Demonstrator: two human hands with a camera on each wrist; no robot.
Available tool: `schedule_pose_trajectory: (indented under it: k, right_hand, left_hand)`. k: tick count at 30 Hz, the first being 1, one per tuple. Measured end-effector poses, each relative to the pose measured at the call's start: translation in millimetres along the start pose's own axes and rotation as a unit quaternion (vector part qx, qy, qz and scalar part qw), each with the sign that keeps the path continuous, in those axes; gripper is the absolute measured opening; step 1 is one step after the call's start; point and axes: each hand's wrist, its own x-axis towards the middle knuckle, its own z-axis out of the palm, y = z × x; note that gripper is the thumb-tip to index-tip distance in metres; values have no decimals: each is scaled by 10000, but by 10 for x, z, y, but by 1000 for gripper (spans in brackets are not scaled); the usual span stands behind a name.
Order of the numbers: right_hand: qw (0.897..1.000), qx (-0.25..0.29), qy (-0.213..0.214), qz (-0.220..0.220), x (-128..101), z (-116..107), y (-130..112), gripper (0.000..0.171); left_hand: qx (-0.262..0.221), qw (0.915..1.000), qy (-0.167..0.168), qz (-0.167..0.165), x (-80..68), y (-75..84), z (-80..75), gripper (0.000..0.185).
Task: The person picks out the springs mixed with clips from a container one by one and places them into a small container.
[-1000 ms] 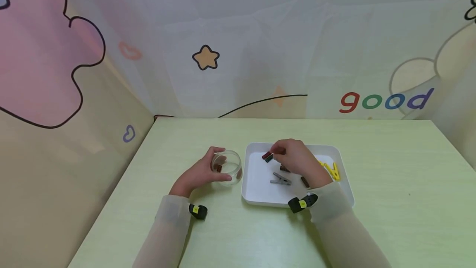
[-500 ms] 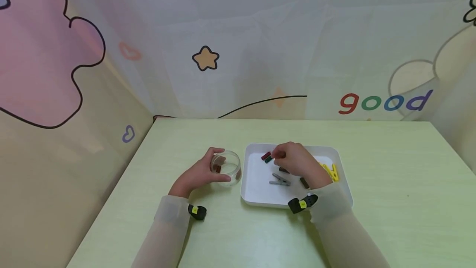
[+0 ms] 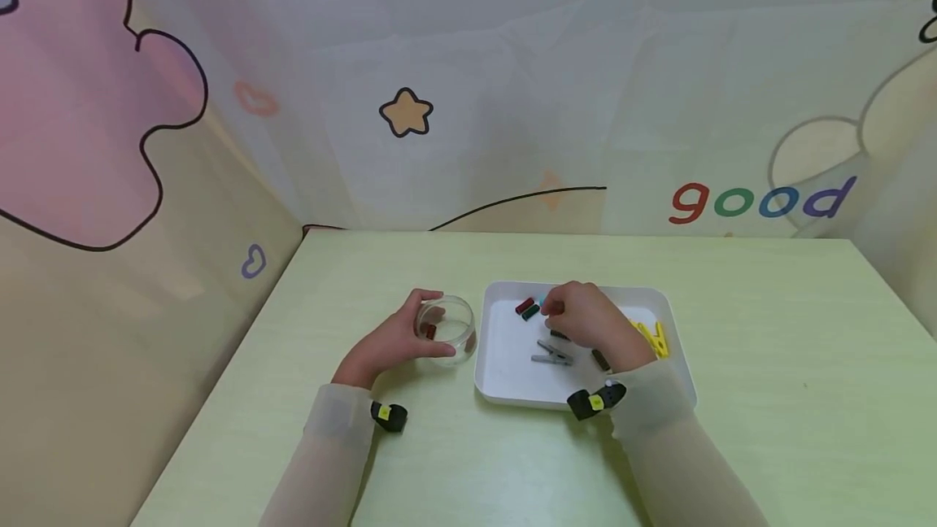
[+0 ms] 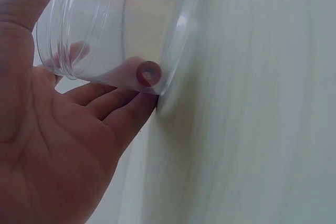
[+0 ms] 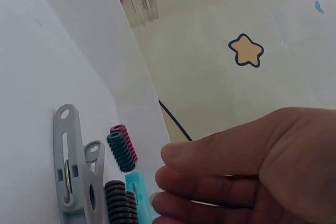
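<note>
My left hand holds a clear round jar by its side, thumb and fingers around it. Two ribbed reddish tubes lie inside; the left wrist view shows the hollow end of one tube. Above the white tray my right hand hovers, fingers loosely bent. Its fingertips are close to a turquoise clothespin, with nothing visible between them. Beside that lie a dark green ribbed tube, a red ribbed tube and black ribbed tubes.
A grey clothespin rests in the tray's middle, with a dark ribbed tube right of it. Yellow clothespins lie at the tray's right side, partly behind the right wrist. A printed cloth hangs behind the table.
My right hand has shifted slightly right and toward me, away from the red and green tubes, and a bit of turquoise now shows beside its fingertips. My left hand keeps the jar in place.
</note>
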Motion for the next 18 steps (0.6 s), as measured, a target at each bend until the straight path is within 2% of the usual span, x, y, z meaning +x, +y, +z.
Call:
schedule_pose_trajectory:
  k: [6,13,18]
  right_hand:
    - [9997,-251,-44,49,10,23,23,13]
    - [9996,-237,-145,73,-1,27,45,14]
    - [9995,-251,-178,-5,-1,20,40,15]
  left_hand:
    - [17,10000,12,-16,11,-22,-7,96]
    - [-108,9999,-42,-17,-9,-4,1,97]
    - [-58,10000,38,-45,-18,16,-3,97]
